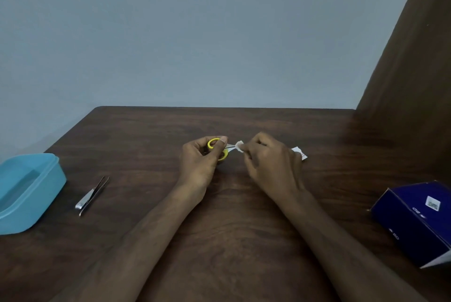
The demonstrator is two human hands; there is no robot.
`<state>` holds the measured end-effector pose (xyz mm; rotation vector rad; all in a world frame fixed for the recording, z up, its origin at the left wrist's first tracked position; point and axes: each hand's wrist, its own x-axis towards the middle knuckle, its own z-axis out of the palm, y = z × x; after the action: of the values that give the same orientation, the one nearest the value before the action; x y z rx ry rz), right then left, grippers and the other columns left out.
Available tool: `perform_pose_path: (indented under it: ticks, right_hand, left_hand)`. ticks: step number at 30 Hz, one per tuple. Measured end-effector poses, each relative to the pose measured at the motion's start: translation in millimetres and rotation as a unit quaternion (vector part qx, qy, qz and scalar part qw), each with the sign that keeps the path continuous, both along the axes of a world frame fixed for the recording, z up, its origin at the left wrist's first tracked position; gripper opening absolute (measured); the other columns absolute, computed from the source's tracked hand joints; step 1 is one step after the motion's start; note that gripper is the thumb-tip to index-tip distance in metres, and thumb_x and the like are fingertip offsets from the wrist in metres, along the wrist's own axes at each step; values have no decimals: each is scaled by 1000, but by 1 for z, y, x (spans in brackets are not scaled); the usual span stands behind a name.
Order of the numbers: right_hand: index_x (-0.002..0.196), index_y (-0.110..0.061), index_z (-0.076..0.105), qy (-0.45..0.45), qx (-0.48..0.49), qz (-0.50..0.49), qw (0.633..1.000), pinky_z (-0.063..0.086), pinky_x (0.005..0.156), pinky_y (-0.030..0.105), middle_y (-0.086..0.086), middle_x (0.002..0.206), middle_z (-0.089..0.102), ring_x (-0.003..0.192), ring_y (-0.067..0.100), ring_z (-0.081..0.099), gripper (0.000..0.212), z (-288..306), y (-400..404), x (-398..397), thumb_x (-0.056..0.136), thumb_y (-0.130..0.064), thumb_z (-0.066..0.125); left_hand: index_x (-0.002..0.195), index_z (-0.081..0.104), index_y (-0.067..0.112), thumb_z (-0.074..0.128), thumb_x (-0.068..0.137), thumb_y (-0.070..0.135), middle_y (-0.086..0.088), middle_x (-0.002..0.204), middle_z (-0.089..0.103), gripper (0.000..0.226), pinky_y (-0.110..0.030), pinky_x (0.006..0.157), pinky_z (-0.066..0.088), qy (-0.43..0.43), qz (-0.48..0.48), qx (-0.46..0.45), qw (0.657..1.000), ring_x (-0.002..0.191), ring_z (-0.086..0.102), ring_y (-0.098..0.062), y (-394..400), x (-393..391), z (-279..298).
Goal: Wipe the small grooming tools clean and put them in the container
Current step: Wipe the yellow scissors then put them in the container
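Nearest, both forearms are reaching out over the dark wooden table [219, 240], leaving bare wood between them. On the near right a dark blue box [415, 218] is sitting close to the table's right edge; on the near left the open blue container [52, 188] is overhanging the frame's left side, with a nail clipper [86, 200] and tweezers [96, 192] lying just beside it, touching each other and seemingly not yet wiped. Farther out, at mid-table, the left hand [199, 162] is gripping the yellow-handled scissors [218, 149] by the loops, while the right hand [268, 162] is pinching a small white wipe [239, 147] against the blade tips; the hands are standing close together but not touching. A torn white wrapper [299, 153] is lying just behind the right hand. Judging by this, the scissors are being wiped, and the next move probably calls for carrying them left across open tabletop, over the clipper and tweezers, into the container. Beyond, wood is running clear to the far edge and wall.
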<state>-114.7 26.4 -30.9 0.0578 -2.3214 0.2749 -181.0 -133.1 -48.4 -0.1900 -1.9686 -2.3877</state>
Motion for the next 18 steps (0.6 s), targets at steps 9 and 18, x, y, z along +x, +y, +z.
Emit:
perform_pose_path:
  ticks: [9,18]
  right_hand:
    - [106,-37,80,61,-74,-60,994,48,53,30,-10,95,67,73,20,69,14,8,5,5,94,-32,74]
    - [102,-34,78,-10,34,21,999,38,47,28,-6,90,61,55,30,64,14,2,-12,-9,89,-28,76]
  left_hand:
    - [94,83,16,80,95,20,-5,82,77,5,-21,64,56,2,2,10,1000,68,66,-8,0,2,2]
    - [103,80,1,77,97,15,-13,89,77,16,-26,67,63,-20,-21,50,998,73,69,-9,-1,4,7]
